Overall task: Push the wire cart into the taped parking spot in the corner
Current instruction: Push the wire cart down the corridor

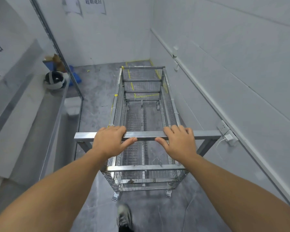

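Both our left hand (110, 141) and right hand (178, 142) gripped the silver wire-mesh cart's (143, 114) square steel handlebar (147, 136), mid-push toward the yellow-taped corner spot (137, 61) upper centre, needing straight travel.

One sheet of paper (95, 5) posted on the far wall carries four printed Chinese characters, legible as 超期退回. The sheet beside it (72, 5) is too blurred to read. A large white sign (0, 64) at the left edge bears bold black characters, cut off; only 台 is legible.
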{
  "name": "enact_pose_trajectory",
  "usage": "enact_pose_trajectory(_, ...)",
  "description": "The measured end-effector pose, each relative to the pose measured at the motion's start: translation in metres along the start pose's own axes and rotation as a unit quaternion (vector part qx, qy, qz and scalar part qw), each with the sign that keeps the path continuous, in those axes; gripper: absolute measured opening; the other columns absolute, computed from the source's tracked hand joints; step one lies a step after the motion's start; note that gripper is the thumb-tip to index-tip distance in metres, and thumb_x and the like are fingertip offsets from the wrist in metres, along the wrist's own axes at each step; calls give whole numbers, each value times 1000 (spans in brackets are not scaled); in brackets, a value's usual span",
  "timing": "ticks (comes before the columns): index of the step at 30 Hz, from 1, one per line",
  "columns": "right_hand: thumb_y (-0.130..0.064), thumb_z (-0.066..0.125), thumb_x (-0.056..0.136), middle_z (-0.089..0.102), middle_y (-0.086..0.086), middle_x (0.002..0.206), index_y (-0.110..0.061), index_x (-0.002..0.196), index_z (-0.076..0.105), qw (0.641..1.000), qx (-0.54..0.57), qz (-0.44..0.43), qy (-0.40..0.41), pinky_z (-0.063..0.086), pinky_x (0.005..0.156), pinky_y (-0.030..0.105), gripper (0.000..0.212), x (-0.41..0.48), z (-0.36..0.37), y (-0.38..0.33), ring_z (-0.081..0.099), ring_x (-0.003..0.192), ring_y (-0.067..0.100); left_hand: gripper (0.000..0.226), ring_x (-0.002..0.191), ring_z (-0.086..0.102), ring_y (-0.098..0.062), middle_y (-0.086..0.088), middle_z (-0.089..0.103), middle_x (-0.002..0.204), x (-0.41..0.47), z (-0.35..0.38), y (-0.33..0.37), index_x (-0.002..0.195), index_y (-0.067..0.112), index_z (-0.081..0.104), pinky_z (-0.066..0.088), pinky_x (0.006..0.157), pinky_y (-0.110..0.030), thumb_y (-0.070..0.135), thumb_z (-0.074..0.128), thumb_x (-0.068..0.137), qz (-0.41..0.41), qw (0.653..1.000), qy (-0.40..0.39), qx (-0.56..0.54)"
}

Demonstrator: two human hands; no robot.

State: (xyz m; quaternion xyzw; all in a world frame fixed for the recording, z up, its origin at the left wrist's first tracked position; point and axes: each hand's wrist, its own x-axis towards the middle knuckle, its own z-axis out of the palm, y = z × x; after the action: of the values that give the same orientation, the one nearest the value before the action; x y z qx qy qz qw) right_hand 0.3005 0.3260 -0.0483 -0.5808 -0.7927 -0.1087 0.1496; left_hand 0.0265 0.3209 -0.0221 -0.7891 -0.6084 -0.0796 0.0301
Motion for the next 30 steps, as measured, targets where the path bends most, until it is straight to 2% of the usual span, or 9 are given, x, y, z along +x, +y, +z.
enact_pose_trajectory(5,-72,19,95,60,-2,86,-23,98,60,1000,-1,1,13,34,77,39,64,49,21,11,52,79,23,58,64,51,-13,13,54,70,52,5,-19,76,30,43,35,64,-32,82,20,82,6,1000,0,6)
enact_pose_trajectory(13,-70,28,95,57,-1,82,-21,95,60,999,1,9,38,34,73,39,58,161,66,19,50,75,24,51,63,47,-12,14,50,69,161,14,-73,78,30,42,31,59,-31,79,26,84,17,1000,3,7)
enact_pose_trajectory(19,-72,22,95,56,-1,83,-22,97,59,999,4,22,26,36,77,39,62,249,102,23,50,77,23,50,64,46,-12,14,50,70,248,27,-122,79,30,42,31,63,-32,77,27,85,26,1000,-1,1)
enact_pose_trajectory(24,-71,29,94,57,-2,83,-22,97,60,999,5,25,29,36,76,39,57,310,123,29,50,77,23,51,68,46,-14,12,50,74,305,34,-151,81,29,43,31,70,-33,76,24,85,24,1000,-16,5)
enact_pose_trajectory(30,-71,29,94,59,-3,87,-23,98,61,999,7,24,23,33,79,39,58,386,154,45,52,81,23,47,73,43,-14,12,48,77,382,49,-182,83,31,40,30,73,-34,75,25,87,21,1000,-19,-5)
